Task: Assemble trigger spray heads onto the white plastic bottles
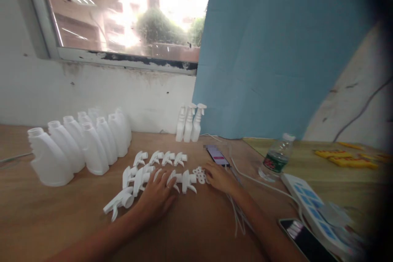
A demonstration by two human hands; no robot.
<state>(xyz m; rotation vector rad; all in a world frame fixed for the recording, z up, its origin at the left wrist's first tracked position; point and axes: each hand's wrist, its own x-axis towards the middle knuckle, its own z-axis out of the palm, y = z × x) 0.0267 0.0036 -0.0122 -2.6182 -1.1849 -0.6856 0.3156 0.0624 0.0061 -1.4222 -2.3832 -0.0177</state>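
Observation:
On the wooden table lie several white trigger spray heads in loose rows. My left hand rests palm down over the nearer row, its fingers spread on the spray heads and partly hiding them. A small cluster of flat white rings lies just right of the spray heads. At the right edge of that cluster is my right hand, fingers apart and fingertips touching the rings. One more spray head lies tilted left of my left wrist.
Several white bottles without tops stand at the left. Three slim white spray bottles stand by the wall. To the right are a phone, a water bottle, a power strip, a dark phone, cables and yellow items.

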